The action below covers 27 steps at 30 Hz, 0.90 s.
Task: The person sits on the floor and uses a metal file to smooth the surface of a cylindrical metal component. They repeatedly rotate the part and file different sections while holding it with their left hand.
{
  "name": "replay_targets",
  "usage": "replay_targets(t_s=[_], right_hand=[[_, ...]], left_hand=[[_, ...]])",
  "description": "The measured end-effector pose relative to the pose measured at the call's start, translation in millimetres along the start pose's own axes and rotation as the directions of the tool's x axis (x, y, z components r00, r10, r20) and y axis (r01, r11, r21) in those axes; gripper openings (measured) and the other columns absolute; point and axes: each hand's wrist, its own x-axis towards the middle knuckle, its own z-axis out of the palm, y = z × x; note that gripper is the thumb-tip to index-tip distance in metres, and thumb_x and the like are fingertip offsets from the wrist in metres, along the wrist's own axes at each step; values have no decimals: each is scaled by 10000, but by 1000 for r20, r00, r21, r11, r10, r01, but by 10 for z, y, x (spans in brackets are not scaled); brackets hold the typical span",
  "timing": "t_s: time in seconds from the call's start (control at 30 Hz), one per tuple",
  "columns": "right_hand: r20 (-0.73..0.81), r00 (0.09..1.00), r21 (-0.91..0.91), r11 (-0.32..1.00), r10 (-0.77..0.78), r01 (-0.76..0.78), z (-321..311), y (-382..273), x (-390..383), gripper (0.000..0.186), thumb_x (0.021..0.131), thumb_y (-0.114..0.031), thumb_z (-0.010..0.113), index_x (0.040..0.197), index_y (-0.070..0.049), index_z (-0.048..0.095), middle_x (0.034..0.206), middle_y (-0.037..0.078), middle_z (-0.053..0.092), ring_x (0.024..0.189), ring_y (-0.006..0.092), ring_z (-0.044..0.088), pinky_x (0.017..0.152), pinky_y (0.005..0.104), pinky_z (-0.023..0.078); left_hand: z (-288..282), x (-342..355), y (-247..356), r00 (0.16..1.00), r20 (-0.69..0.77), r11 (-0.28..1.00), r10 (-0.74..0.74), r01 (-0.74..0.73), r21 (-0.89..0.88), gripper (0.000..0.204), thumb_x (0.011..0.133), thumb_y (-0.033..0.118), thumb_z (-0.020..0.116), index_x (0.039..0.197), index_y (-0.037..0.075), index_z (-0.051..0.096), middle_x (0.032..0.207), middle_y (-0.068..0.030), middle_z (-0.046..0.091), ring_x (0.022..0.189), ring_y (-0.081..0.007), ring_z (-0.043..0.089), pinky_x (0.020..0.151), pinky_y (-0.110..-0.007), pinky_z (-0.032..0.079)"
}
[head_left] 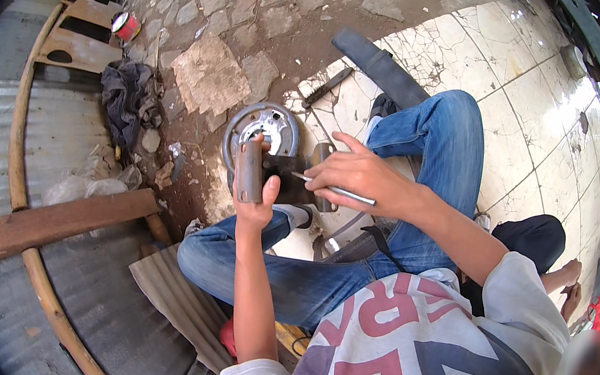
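My left hand (255, 210) is wrapped round a brown curved metal part (250, 172), which looks like a brake shoe. A dark middle section joins it to a second curved plate (327, 162) beside my right hand, though shadow hides how they connect. Between the fingers of my right hand (361, 176) is a thin metal rod (348, 194), its pointed tip directed left at the dark section. Whether the tip touches is hard to see. Just beyond the part, a round metal plate (293, 133) with a raised rim and bright centre lies on the ground.
A black brush (328, 87) and a dark rubber strip (378, 65) lie on the cracked tiles beyond my knees. Left are corrugated sheets (68, 121), a wooden plank (59, 224) and a dark cloth (127, 102). Another person's hand (566, 274) shows at right.
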Motion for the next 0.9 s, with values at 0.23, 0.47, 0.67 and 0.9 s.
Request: replay_targets(t_s=[0.23, 0.47, 0.67, 0.9], right_hand=[[16, 1000, -65, 998, -19, 20, 305, 98, -13, 176, 927, -183, 663, 1083, -111, 698, 1123, 40, 714, 1027, 198, 661, 1121, 526, 357], [-59, 997, -139, 990, -45, 36, 52, 34, 1, 190, 900, -187, 691, 1078, -126, 717, 1124, 25, 725, 1015, 182, 665, 1092, 482, 390], [12, 1000, -69, 997, 24, -23, 132, 8, -105, 184, 895, -180, 698, 1074, -142, 716, 1128, 6, 722, 1016, 175, 664, 1082, 488, 386], [-34, 997, -68, 995, 70, -72, 223, -36, -61, 187, 914, -182, 677, 1089, -128, 712, 1169, 36, 712, 1055, 207, 651, 1080, 495, 361]], left_hand=[[5, 70, 51, 998, 27, 997, 63, -64, 43, 632, 902, 243, 679, 1444, -7, 472, 1273, -133, 580, 1145, -222, 550, 1002, -372, 434], [112, 84, 44, 999, 37, 999, 0, 2, -55, 651, 883, 275, 726, 1429, 0, 501, 1246, -125, 607, 1116, -217, 570, 977, -350, 447], [98, 90, -5, 999, 34, 997, 17, -14, -73, 726, 869, 362, 745, 1439, -6, 485, 1305, -128, 588, 1135, -222, 570, 982, -348, 447], [92, 43, -32, 999, -33, 982, -10, 4, -187, 920, 836, 591, 725, 1456, -33, 454, 1282, -135, 582, 1180, -232, 554, 1009, -365, 439]])
